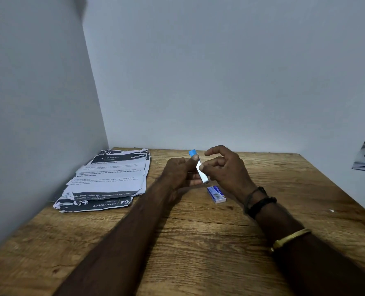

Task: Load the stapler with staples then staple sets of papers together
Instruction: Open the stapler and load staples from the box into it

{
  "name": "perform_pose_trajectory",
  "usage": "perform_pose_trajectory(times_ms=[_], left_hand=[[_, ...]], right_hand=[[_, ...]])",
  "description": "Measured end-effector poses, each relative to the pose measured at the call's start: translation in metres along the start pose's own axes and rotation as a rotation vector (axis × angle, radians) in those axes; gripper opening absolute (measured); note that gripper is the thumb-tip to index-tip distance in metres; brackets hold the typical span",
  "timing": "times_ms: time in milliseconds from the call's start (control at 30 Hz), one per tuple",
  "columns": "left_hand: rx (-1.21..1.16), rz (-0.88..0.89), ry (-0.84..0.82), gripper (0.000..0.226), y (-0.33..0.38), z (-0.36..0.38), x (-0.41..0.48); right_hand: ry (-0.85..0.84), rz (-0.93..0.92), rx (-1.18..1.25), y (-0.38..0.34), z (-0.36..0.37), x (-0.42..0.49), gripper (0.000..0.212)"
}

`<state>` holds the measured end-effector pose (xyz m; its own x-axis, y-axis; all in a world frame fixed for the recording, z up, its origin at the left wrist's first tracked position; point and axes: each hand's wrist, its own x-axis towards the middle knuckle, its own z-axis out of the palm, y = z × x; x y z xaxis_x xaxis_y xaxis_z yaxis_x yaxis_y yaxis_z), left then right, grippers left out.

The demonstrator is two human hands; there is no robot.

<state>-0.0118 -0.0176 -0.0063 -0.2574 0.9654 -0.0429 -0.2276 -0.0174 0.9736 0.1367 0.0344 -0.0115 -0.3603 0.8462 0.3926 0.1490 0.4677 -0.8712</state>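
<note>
The stapler [198,166], a small blue-and-metal thing, is being held upright above the worktop [198,242] by the left hand [178,171], clenched around its body, while its metal rail is being pinched by the right hand [224,167] fingertips. It is being judged light, rigid and slick; the sides are best gripped. The staple box [216,194] is lying just below at 6 o'clock, the papers [106,178] at 9 o'clock.

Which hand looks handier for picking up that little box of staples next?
The right hand, probably. The staple box lies on the table just below it, and its fingers look loose, while the left hand is gripping the stapler.
</note>
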Motion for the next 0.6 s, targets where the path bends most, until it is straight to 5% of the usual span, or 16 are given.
perform_pose_trajectory(times_ms=[433,600], left_hand=[[-0.038,-0.002,-0.059,0.029,0.008,0.002,-0.006],[0.165,0.009,0.114,0.019,0.006,-0.003,0.002]], right_hand=[[0.1,-0.016,-0.072,-0.005,0.002,-0.003,0.028],[0.102,-0.034,-0.252,-0.011,0.01,-0.009,0.03]])
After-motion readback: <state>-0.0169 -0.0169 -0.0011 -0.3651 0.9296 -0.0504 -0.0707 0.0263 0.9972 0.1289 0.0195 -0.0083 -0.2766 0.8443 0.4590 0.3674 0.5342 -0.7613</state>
